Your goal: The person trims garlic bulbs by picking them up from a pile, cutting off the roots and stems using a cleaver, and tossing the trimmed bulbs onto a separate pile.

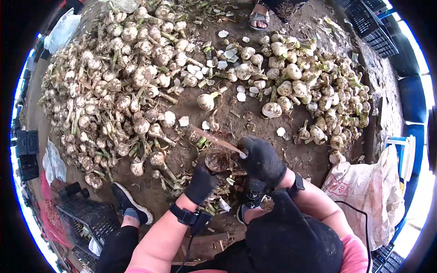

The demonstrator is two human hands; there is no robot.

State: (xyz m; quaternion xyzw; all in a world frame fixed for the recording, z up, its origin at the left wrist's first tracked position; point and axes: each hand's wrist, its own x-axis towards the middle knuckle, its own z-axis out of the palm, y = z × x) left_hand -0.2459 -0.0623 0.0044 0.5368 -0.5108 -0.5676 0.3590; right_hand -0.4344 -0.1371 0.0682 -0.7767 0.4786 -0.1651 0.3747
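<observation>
My left hand [200, 183], in a black glove, is closed round a garlic bulb [218, 162] whose brown, rooty end faces me. My right hand [263, 160], also gloved in black, is closed on a knife; its long, dirt-brown blade [214, 138] points up and left, above the bulb and apart from it. The right fingers hide the knife's handle. Just beyond my hands, a single garlic bulb with a short stem [206, 102] lies on the soil.
A large heap of dirty garlic with stems [109, 91] spreads at left. Another pile of garlic [318, 86] lies at right, with pale cut slices [223, 64] between. A white sack [368, 195] stands right, black crates [86, 218] left. Another person's sandalled foot [259, 18] is at the top.
</observation>
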